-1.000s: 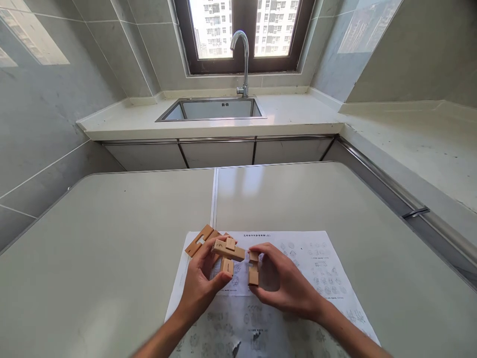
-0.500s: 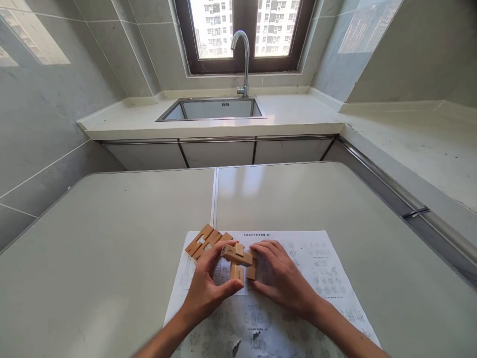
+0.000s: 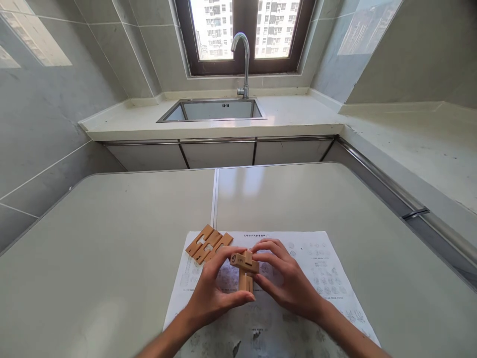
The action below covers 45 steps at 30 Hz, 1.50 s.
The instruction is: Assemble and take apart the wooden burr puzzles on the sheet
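Note:
Above the paper sheet, my left hand (image 3: pixel 214 293) grips a partly joined wooden burr puzzle (image 3: pixel 245 283) between thumb and index finger. One notched block stands upright, and a numbered block (image 3: pixel 238 259) lies across its top. From the right, my right hand (image 3: pixel 285 276) closes its fingertips on the right side of the same joined blocks. Its fingers hide part of that side, so I cannot see whether another block sits there. Left of the puzzle, several loose notched wooden pieces (image 3: pixel 203 247) lie side by side at the sheet's upper left corner.
The printed sheet (image 3: pixel 324 278) shows small diagrams and has torn spots near its lower middle. It lies on a pale table (image 3: pixel 112 258) with a seam down its centre. Beyond are a counter (image 3: pixel 298 112), a sink (image 3: pixel 212 120) and a faucet (image 3: pixel 246 64) below a window.
The joined blocks and my left hand have shifted slightly right and down. The upright block that my right fingers held apart no longer shows separately; those fingers now touch the joined blocks.

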{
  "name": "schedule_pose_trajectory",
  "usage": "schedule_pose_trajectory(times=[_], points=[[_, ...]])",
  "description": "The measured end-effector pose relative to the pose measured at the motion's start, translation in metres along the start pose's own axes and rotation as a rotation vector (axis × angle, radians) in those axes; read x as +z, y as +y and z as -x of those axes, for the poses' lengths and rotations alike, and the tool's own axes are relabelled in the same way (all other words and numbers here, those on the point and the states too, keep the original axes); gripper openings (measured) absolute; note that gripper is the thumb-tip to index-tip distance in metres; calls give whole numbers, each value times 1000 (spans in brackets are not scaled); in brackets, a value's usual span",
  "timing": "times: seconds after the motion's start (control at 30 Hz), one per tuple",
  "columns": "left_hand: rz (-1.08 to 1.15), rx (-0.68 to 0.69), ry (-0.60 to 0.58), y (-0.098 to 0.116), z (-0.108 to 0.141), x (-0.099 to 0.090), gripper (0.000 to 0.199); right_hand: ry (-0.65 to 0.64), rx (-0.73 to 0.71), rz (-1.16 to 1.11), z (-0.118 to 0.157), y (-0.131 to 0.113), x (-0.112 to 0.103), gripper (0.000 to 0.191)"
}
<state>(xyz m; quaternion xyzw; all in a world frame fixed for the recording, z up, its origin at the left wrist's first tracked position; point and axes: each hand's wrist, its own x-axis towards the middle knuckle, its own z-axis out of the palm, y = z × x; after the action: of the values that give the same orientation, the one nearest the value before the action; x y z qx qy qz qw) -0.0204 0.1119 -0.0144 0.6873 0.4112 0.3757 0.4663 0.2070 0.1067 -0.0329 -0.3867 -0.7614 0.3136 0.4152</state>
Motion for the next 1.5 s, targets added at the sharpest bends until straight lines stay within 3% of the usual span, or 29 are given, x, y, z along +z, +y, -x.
schedule_pose_trajectory(times=[0.33, 0.5, 0.8, 1.0, 1.27, 1.5], points=[[-27, -2, -22, 5, -3, -2, 68, -58, 75, -171, 0, -4, -4, 14], [-79, 12, 38, -1, -3, -4, 64, -67, 129, -313, -1, -7, -8, 14], [-392, 142, -46, -10, -9, -8, 71, 66, 427, -459, -2, -5, -16, 30], [-532, 241, -94, -11, -11, -9, 72, 172, 516, -413, -2, 2, -13, 39], [-582, 209, -94, -12, -10, -9, 69, 109, 522, -356, 0, 5, -4, 43], [-631, 229, -91, -10, -12, -12, 68, 125, 527, -160, 0, 6, -5, 39]])
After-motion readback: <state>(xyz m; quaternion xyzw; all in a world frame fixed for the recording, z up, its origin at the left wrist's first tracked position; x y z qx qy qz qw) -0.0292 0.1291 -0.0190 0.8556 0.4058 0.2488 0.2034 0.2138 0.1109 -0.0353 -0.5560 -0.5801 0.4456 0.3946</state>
